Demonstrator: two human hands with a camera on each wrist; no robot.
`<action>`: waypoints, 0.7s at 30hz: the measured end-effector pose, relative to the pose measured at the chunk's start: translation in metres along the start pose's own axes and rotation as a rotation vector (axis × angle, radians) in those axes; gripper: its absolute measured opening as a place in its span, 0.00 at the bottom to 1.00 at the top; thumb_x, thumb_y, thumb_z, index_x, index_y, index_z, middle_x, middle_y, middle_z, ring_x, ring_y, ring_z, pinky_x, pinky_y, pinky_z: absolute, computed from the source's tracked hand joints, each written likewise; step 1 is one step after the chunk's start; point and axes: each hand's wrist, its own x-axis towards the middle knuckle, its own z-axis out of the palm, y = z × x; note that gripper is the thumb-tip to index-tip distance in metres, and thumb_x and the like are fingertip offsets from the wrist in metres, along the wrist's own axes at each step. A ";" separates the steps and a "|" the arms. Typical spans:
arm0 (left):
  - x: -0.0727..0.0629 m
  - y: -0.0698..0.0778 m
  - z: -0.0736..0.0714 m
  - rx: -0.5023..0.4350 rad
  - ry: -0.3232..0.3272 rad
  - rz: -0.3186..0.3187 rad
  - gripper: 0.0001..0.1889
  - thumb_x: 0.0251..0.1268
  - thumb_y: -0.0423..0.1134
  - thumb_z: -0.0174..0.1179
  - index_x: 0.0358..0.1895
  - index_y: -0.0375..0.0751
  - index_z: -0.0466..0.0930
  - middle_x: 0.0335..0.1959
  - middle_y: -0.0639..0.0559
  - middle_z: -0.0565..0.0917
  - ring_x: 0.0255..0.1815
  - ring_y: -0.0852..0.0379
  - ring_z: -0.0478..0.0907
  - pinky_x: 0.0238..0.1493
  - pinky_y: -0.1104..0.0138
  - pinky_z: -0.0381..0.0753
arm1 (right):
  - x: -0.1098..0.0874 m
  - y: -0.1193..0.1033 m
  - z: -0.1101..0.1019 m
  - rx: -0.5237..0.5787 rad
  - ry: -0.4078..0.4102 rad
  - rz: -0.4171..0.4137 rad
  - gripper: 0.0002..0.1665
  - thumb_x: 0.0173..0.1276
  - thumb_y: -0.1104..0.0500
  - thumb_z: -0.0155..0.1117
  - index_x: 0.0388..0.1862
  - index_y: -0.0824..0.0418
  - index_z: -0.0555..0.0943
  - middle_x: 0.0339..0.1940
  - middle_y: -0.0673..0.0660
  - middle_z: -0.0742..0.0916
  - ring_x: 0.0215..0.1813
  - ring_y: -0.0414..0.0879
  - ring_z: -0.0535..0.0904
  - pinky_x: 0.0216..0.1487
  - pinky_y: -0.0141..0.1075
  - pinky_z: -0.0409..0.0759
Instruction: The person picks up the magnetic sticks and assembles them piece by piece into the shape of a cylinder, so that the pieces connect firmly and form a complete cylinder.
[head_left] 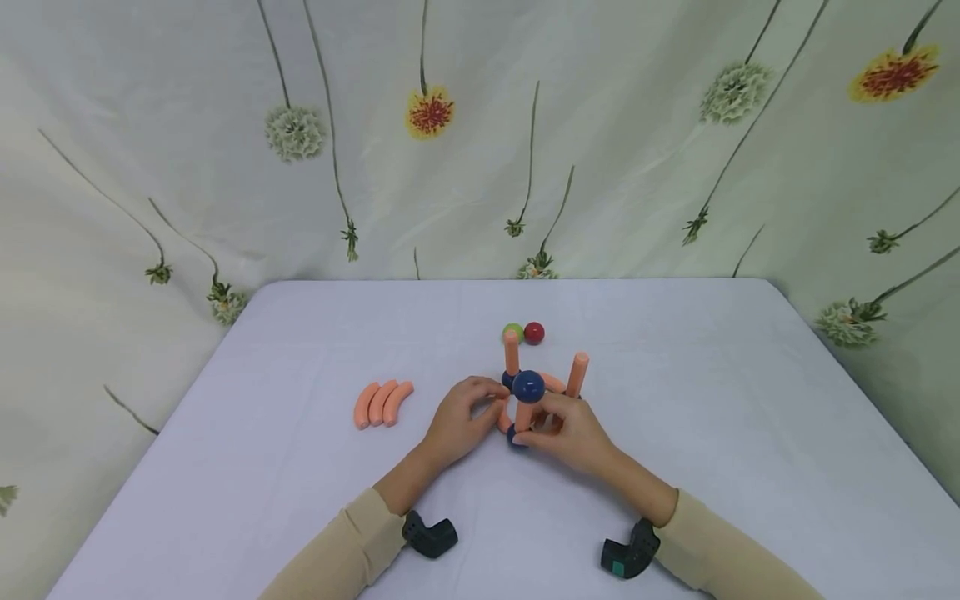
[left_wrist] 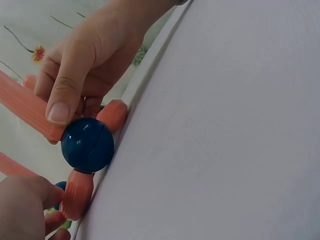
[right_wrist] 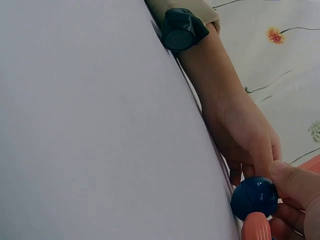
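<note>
A frame of orange rods and blue balls stands on the table between the hands. My left hand [head_left: 462,419] pinches a curved orange rod [left_wrist: 78,194] on the frame's left side. My right hand [head_left: 572,431] grips an upright orange rod [left_wrist: 27,107] just above the nearest lower blue ball [left_wrist: 87,145], the thumb by their joint. Another blue ball [head_left: 528,387] caps this upright. Two more uprights, a rear-left rod [head_left: 512,353] and a right rod [head_left: 577,375], have no ball on top. My fingers hide part of the frame's base.
Several loose curved orange rods [head_left: 381,404] lie side by side to the left. Behind the frame rest a green ball [head_left: 512,331] and a red ball [head_left: 534,333]. A flowered cloth [head_left: 480,183] hangs behind the white table [head_left: 247,500].
</note>
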 end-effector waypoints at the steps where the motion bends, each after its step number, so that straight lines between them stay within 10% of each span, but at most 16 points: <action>1: -0.001 0.000 0.000 -0.001 0.003 -0.001 0.09 0.66 0.36 0.62 0.47 0.41 0.85 0.49 0.49 0.82 0.56 0.49 0.76 0.58 0.52 0.72 | 0.000 0.000 0.000 -0.002 0.001 0.000 0.13 0.52 0.62 0.79 0.34 0.56 0.83 0.29 0.46 0.85 0.32 0.45 0.80 0.29 0.32 0.76; 11: 0.002 0.012 -0.007 0.074 -0.094 0.035 0.10 0.65 0.34 0.59 0.47 0.41 0.85 0.51 0.51 0.80 0.56 0.51 0.74 0.58 0.53 0.73 | -0.001 0.000 0.001 -0.007 0.035 -0.011 0.11 0.53 0.61 0.78 0.34 0.58 0.85 0.27 0.48 0.86 0.29 0.46 0.79 0.27 0.32 0.74; 21: -0.015 0.034 -0.015 -0.163 -0.287 -0.011 0.24 0.62 0.32 0.56 0.63 0.41 0.73 0.56 0.53 0.78 0.54 0.55 0.74 0.60 0.53 0.71 | -0.001 -0.002 0.001 0.005 0.040 -0.015 0.11 0.52 0.63 0.78 0.34 0.59 0.85 0.29 0.48 0.87 0.30 0.44 0.80 0.28 0.32 0.75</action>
